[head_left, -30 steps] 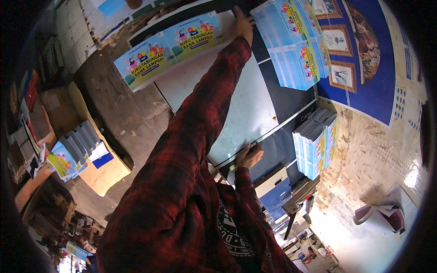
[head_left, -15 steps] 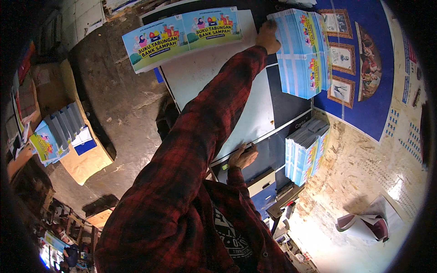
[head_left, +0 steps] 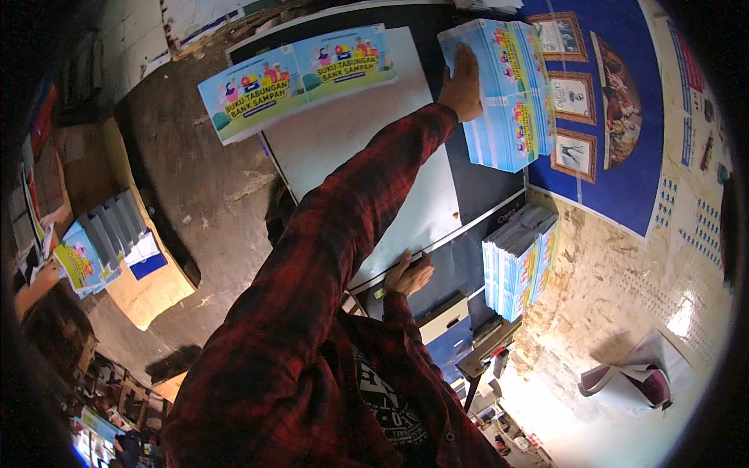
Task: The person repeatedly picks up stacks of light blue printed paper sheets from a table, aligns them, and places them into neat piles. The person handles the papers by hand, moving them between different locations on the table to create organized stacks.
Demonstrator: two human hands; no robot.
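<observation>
My left hand (head_left: 463, 84), at the end of a long reach in a red-and-black plaid sleeve, lies against the left side of a tall stack of blue-and-yellow printed covers (head_left: 507, 132). Its fingers are stretched out along the stack. My right hand (head_left: 409, 276) rests at the near edge of the pale work board (head_left: 413, 210), fingers apart, with nothing visible in it. Two joined printed covers (head_left: 300, 78) lie flat side by side over the board's far left end.
Another bundle of covers (head_left: 519, 261) stands near the wall at right. Framed pictures (head_left: 576, 154) hang on a blue panel. Crumpled paper (head_left: 628, 386) lies at lower right. At left, a cardboard sheet (head_left: 156, 285) bears more booklets (head_left: 97, 242), near another person's arm (head_left: 35, 288).
My left hand has shifted slightly down along the stack, and its fingers have straightened against it. My right hand stays at the board's edge. The whole view has shifted slightly.
</observation>
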